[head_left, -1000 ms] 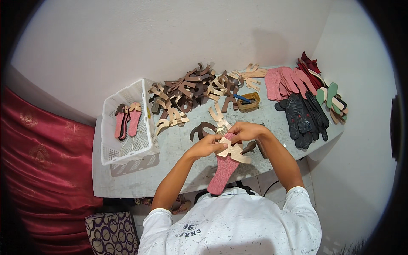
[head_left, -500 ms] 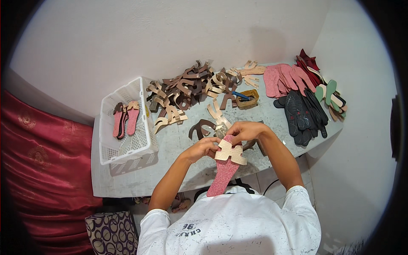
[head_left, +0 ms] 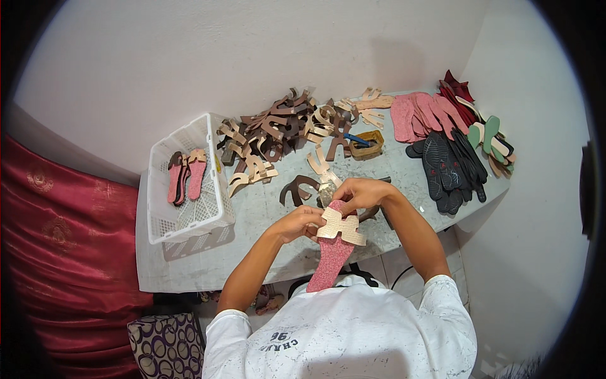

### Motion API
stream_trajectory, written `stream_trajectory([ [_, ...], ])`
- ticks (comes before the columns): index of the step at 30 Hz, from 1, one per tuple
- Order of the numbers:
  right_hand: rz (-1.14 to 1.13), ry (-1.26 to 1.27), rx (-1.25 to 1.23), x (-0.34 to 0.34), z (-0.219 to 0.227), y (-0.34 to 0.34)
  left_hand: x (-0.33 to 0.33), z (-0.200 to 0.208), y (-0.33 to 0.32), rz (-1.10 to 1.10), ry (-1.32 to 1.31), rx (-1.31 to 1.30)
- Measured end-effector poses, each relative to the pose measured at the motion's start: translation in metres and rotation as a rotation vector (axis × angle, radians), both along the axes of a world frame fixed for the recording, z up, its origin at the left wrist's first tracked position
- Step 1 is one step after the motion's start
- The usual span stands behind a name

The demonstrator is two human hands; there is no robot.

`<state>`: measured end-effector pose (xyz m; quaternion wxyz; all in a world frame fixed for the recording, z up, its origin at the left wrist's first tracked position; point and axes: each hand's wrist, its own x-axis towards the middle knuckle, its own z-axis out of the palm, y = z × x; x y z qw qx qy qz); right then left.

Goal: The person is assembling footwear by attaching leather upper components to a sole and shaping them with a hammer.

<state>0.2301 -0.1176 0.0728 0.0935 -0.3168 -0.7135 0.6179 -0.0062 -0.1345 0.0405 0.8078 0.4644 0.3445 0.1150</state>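
A pink speckled sandal sole (head_left: 329, 263) slants toward my shirt, its lower end close to my chest. Across its upper part lies a cream H-shaped strap (head_left: 341, 227). My left hand (head_left: 302, 222) pinches the strap and the sole at the left edge. At the top end of the sole, my right hand (head_left: 361, 194) is closed, its fingertips pressed at the tip. Just beyond my hands lie another cream strap (head_left: 320, 163) and a dark brown strap (head_left: 298, 189) on the table. A tool partly hidden behind my right hand rests beside it.
A white plastic basket (head_left: 222, 218) holding several strapped pink soles stands at left. Brown and cream straps (head_left: 271, 126) heap along the wall. Right of them are a yellowish tub (head_left: 368, 151) with a blue-handled tool, pink soles (head_left: 410, 119) and black outsoles (head_left: 437, 165).
The sole and strap have shifted very slightly left, along with both hands. My grip on them looks the same.
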Motion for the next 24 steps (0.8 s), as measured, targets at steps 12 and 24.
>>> stream_trajectory([
  [12,0.052,-0.039,0.048,-0.017,0.011,0.014,-0.015,0.009,0.003,-0.051,-0.003,0.129],
  [24,-0.959,0.313,0.21,-0.079,-0.001,0.046,-0.092,0.0,0.021,0.615,-0.161,0.235],
])
